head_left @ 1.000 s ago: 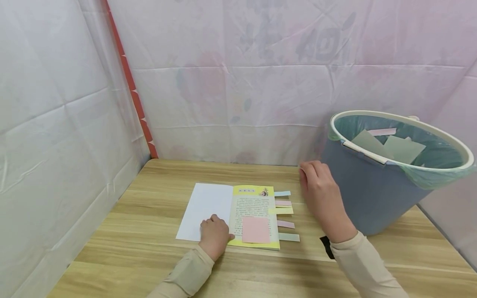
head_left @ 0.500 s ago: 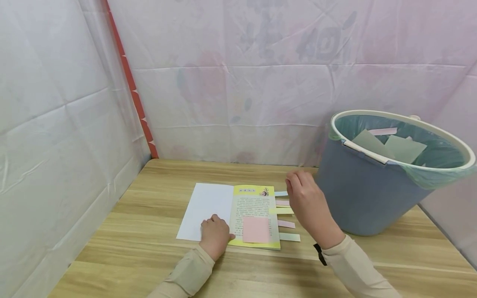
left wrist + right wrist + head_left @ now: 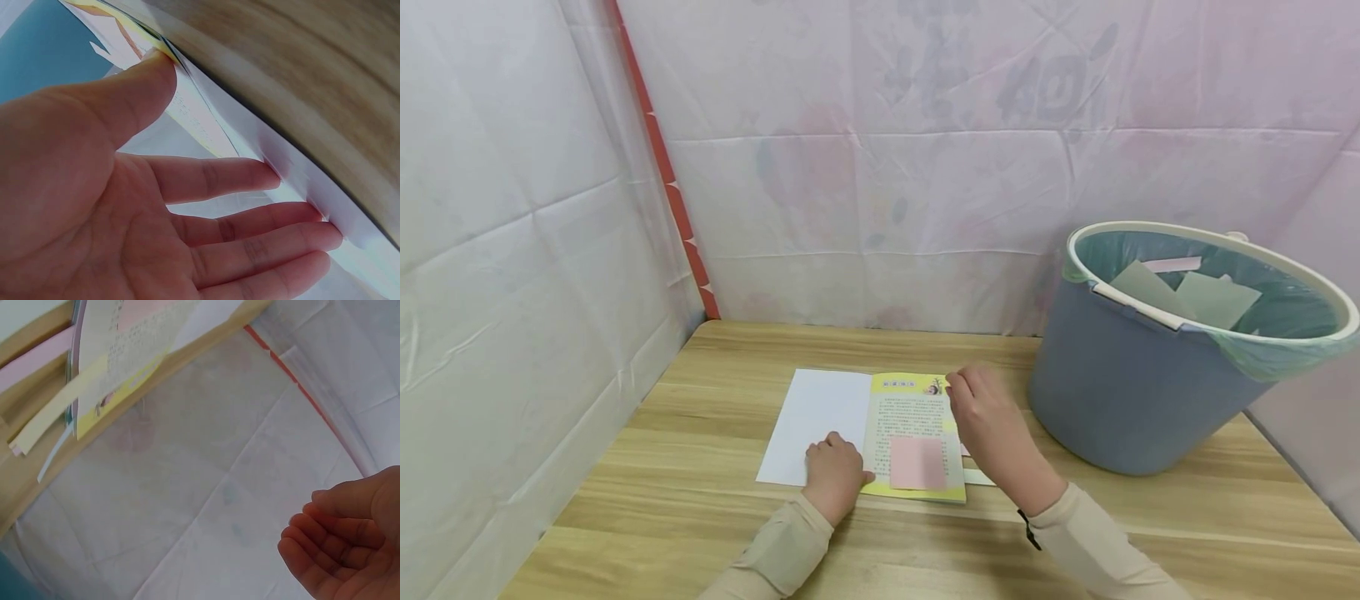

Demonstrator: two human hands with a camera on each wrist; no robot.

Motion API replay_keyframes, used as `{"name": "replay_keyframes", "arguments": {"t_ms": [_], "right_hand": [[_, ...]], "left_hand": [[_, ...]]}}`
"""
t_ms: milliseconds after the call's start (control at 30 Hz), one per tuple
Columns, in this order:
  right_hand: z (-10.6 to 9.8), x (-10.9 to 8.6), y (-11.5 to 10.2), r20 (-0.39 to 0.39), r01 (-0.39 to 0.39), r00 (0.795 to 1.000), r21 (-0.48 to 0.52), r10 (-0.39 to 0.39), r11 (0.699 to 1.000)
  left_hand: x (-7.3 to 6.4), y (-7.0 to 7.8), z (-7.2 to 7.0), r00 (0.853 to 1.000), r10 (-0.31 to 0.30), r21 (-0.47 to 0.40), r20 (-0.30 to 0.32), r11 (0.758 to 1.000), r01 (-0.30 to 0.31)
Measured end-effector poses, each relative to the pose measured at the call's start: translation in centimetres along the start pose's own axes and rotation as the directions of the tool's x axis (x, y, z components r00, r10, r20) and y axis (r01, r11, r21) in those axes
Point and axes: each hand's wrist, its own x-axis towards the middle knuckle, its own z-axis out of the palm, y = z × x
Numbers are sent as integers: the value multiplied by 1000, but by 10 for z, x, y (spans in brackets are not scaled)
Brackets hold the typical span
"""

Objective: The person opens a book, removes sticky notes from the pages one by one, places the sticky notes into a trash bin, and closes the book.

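An open book (image 3: 831, 404) lies on the table, its left page blank white and its right page printed with yellow bands. My left hand (image 3: 835, 479) rests on the lower part of the blank page, thumb by the fold; the left wrist view shows its fingers (image 3: 219, 178) nearly straight on the paper. A pink sticky note (image 3: 917, 463) covers part of the printed page. Over the book's upper right edge hovers my right hand (image 3: 988, 425), thumb and fingers loosely bent with nothing visible between them. Yellow (image 3: 62, 403), pink (image 3: 34, 359) and light blue (image 3: 55, 453) paper strips stick out there.
A blue-grey bin (image 3: 1105, 400) with a green liner (image 3: 1262, 354) stands at the right of the table, holding greenish paper pieces (image 3: 1217, 300) and a pink strip (image 3: 1172, 265). White sheeting (image 3: 865, 192) hangs behind the table and at its sides.
My right hand has moved left and toward me, from beside the bin to the book's right edge, now hiding several strips in the head view. My left hand has stayed on the page.
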Motion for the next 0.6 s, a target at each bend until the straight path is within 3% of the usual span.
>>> {"name": "replay_keyframes", "arguments": {"t_ms": [267, 600], "right_hand": [[11, -9, -12, 78, 34, 996, -37, -31, 999], [23, -25, -29, 221, 111, 971, -62, -95, 992]], "left_hand": [[0, -1, -1, 1000, 1, 3, -9, 1000, -1], [-1, 0, 0, 1000, 5, 7, -27, 1000, -4]]}}
